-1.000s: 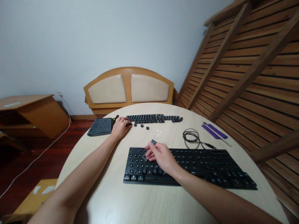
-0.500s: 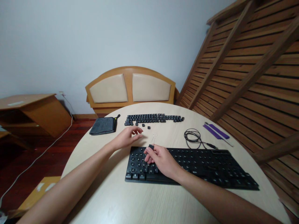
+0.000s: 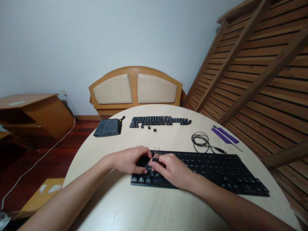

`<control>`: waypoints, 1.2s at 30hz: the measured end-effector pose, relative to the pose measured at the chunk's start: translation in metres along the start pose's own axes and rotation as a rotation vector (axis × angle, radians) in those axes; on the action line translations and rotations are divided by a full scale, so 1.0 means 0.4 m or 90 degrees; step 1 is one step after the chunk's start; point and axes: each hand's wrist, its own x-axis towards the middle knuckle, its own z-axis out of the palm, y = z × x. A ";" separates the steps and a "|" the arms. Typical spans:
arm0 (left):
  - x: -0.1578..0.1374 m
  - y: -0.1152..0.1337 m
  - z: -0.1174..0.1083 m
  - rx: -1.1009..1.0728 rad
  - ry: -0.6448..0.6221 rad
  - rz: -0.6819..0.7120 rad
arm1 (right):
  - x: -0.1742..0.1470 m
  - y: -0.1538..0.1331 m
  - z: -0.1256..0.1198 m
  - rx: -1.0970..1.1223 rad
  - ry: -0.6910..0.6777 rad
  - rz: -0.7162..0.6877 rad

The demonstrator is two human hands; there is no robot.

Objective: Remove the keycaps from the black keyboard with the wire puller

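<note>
A black keyboard (image 3: 204, 175) lies on the round table, most of its switches bare, with a few keycaps still on its front left row. In my right hand (image 3: 172, 168) a wire keycap puller (image 3: 156, 159) is pinched by its dark middle, one pair of wire ends pointing up and away. Its lower end is hidden by my fingers. My left hand (image 3: 128, 159) reaches over the keyboard's left end, thumb and fingers curved and apart, close beside the puller. Whether its fingertips touch a keycap I cannot make out.
Removed keycaps (image 3: 156, 120) lie in rows beyond the keyboard, a loose keycap (image 3: 155, 130) nearer. A grey cloth (image 3: 107, 127) sits at left. On the right are a coiled cable (image 3: 201, 141) and a purple-bristled brush (image 3: 225, 134). A wooden headboard (image 3: 134, 84) stands behind.
My left hand has moved right and nearer, from the table behind onto the keyboard's left end. The right hand still holds the puller at about the same spot.
</note>
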 end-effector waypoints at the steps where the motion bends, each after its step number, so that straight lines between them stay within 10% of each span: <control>1: -0.001 0.002 -0.001 0.012 -0.004 -0.003 | -0.002 -0.001 0.000 -0.019 -0.008 -0.012; 15: 0.002 0.008 0.017 0.079 0.022 0.036 | -0.022 -0.037 0.023 -0.305 -0.021 -0.065; 36: 0.027 0.010 0.028 0.063 0.100 0.037 | 0.025 0.037 0.035 0.340 0.132 0.213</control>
